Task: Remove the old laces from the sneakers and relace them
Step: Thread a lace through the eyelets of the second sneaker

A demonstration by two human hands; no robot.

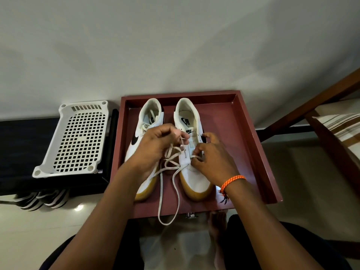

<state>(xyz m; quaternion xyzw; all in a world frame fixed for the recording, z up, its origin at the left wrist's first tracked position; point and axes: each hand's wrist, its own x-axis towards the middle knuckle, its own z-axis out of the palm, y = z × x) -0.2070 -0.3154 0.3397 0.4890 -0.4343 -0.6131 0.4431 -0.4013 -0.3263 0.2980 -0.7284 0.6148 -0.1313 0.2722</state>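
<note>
- The left hand (155,147) covers the midfoot and eyelets of the left sneaker (145,121).
- The right hand (211,162) covers the outer eyelet row of the right sneaker (191,172).
- The lace (171,191) path through the eyelets cannot be told.
- Both forearms are cut off by the lower edge.
- The wooden frame (321,98) is cut off by the right edge.
- Dark items (42,199) beneath the white rack (78,137) are too blurred to identify.
</note>
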